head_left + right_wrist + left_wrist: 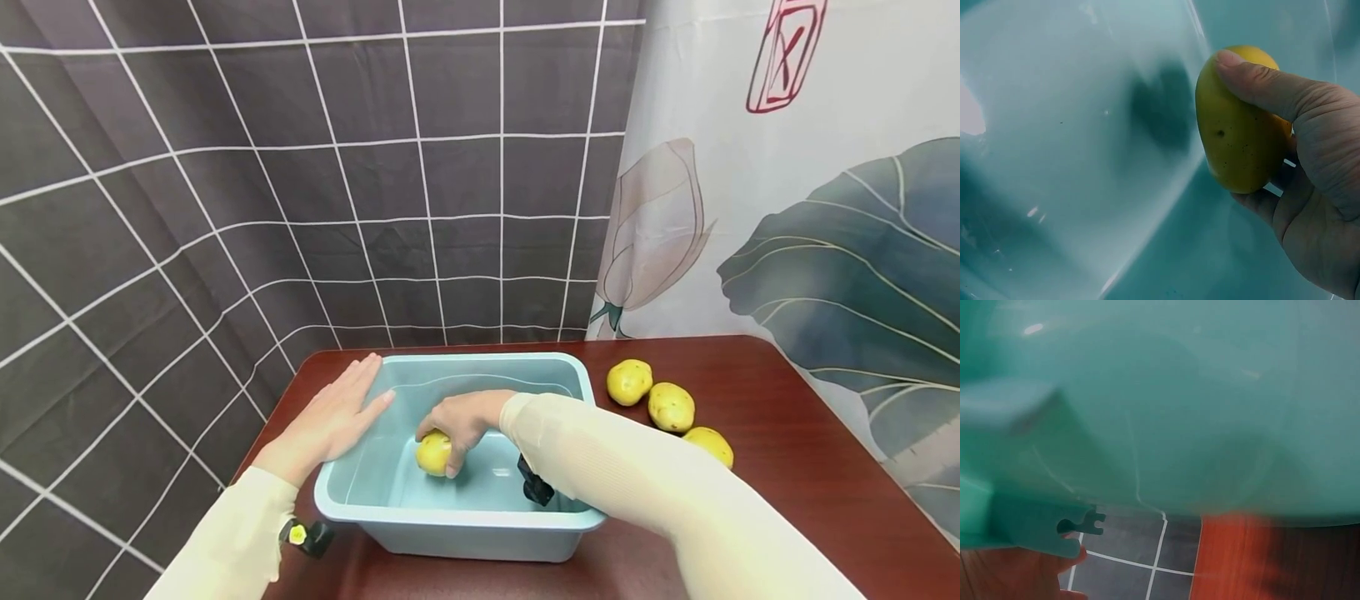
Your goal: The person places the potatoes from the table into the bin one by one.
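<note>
At one tub (465, 521), left hand (333, 425) flat, right hand (467, 418) grips one of four potatoes (431, 456).

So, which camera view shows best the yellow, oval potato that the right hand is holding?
The right wrist view: the yellow, oval potato appears large there, dark specks visible, gripped by the right hand. The head view shows it smaller, partly covered, inside the light-blue, rectangular tub. The left wrist view does not show it.
</note>
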A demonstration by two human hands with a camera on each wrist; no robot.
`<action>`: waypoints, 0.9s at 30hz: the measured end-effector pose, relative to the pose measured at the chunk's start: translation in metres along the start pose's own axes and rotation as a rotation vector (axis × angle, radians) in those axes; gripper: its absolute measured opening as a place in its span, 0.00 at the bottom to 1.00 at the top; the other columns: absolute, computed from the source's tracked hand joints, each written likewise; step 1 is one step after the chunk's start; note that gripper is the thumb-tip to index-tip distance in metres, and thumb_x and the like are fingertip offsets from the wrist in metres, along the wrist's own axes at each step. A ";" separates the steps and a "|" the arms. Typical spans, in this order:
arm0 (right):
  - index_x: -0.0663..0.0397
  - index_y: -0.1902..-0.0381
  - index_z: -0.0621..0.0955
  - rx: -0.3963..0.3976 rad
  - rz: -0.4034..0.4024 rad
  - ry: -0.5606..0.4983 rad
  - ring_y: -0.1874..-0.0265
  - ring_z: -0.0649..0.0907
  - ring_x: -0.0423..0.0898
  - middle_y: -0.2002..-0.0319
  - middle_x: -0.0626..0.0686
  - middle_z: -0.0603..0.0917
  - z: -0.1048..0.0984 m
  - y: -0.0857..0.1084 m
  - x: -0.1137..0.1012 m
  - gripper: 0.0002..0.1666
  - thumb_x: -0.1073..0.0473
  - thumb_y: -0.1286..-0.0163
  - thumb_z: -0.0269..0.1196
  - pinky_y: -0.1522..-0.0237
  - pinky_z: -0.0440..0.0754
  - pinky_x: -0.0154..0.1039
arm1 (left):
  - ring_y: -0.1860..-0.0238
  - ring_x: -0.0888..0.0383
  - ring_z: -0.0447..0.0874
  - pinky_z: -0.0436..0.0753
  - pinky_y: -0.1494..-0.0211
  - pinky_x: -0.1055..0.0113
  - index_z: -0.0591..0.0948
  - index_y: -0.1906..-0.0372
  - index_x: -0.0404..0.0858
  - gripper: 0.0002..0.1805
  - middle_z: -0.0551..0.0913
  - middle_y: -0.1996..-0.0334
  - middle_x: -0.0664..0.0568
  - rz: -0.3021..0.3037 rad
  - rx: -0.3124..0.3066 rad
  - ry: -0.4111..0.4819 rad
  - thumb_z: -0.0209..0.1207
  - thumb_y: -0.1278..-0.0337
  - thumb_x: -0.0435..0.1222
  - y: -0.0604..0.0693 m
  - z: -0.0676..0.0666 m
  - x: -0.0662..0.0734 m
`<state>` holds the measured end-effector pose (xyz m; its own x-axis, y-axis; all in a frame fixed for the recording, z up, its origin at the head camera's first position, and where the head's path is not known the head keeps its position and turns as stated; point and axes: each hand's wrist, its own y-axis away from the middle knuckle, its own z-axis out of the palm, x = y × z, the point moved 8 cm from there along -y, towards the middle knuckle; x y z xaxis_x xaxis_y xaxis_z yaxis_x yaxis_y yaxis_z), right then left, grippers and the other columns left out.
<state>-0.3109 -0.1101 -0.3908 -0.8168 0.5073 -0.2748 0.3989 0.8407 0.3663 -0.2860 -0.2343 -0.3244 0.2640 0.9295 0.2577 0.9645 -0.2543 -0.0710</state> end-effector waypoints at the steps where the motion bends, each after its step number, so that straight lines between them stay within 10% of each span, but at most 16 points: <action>1: 0.40 0.35 0.74 -0.002 0.003 0.003 0.57 0.75 0.37 0.52 0.38 0.79 0.000 0.000 0.000 0.43 0.44 0.50 0.76 0.50 0.75 0.34 | 0.26 0.41 0.45 0.52 0.28 0.44 0.50 0.24 0.38 0.43 0.51 0.25 0.44 -0.001 0.001 0.001 0.40 0.32 0.62 0.000 -0.001 0.000; 27: 0.49 0.33 0.72 0.054 -0.080 -0.272 0.41 0.76 0.38 0.41 0.45 0.78 -0.026 0.008 -0.008 0.38 0.57 0.41 0.71 0.39 0.71 0.34 | 0.25 0.44 0.45 0.52 0.28 0.45 0.49 0.24 0.39 0.43 0.51 0.25 0.45 -0.009 -0.002 0.017 0.40 0.32 0.61 0.001 -0.002 0.000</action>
<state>-0.3123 -0.1126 -0.3627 -0.7077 0.4649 -0.5320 0.3649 0.8853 0.2883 -0.2853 -0.2351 -0.3229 0.2556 0.9270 0.2744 0.9668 -0.2469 -0.0665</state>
